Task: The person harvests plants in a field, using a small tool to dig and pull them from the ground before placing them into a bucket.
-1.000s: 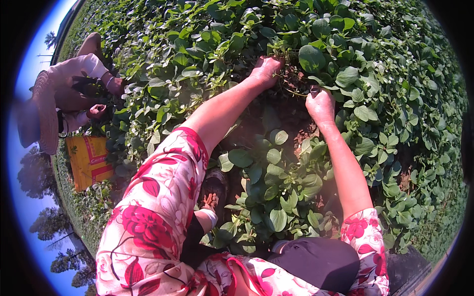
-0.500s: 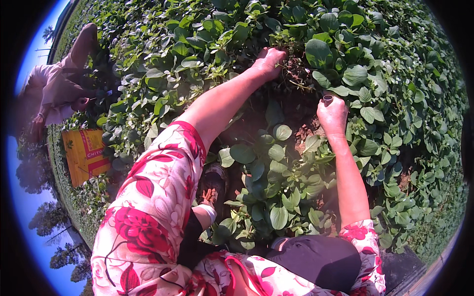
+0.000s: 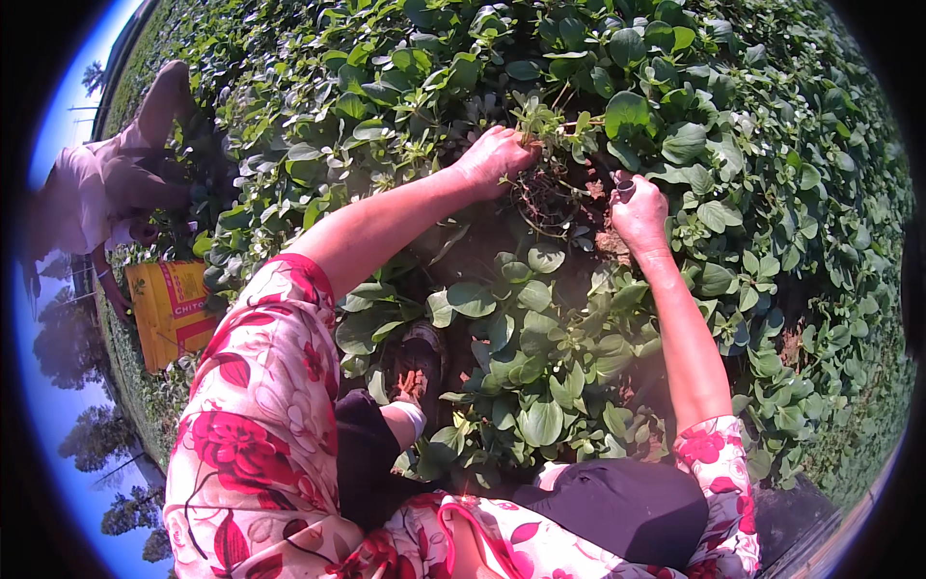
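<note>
My left hand [image 3: 497, 160] is closed around a bunch of weeds [image 3: 548, 198], small-leaved above with a tangle of dark roots hanging below the fist. Just right of it, my right hand [image 3: 641, 220] grips a hand tool by its handle [image 3: 626, 190], whose round, hollow-looking end shows over the fist. The tool's working end is hidden, so its kind cannot be told. Between and below the hands lies a patch of reddish-brown soil [image 3: 610, 241], ringed by broad-leaved green plants [image 3: 540, 323].
Dense leafy crop [image 3: 772, 241] spreads on all sides. At the left another person [image 3: 106, 183] bends over the plants beside a yellow and red sack [image 3: 169, 323]. My soil-covered shoe [image 3: 420, 372] stands among the leaves, left of the nearer plants.
My left hand has moved left and nearer to me with the weeds, whose roots now dangle over the soil. My right hand has shifted slightly left. The other person's arm has moved.
</note>
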Tool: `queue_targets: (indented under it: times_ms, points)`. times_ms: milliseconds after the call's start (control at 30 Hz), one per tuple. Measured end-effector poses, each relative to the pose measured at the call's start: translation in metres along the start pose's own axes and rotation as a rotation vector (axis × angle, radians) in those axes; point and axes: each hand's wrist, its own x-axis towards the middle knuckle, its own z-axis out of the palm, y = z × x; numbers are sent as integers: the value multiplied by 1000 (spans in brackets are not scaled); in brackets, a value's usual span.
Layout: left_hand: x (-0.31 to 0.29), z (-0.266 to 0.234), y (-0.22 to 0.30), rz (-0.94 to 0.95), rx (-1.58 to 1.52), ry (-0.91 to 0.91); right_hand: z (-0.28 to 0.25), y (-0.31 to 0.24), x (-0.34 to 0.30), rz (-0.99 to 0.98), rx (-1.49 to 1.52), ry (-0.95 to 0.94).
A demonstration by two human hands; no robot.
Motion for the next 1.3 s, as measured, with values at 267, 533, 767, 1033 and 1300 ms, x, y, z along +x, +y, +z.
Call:
queue_targets:
  times_ms: [267,533,767,1033,1300]
  points:
    - [-39,-49,12,82,93,-201,-34,-7,-22,8,13,-107]
    - [-82,-106,-26,-396,-27,324,-40,-21,-36,-12,10,-160]
    - [-25,-129,5,-64,301,242,-53,-34,-48,-45,-22,-207]
    - [24,-22,7,-36,350,-634,-47,-49,-48,23,-4,-278]
    - [44,18,-11,-203,537,-800,-23,-55,-39,120,68,-359]
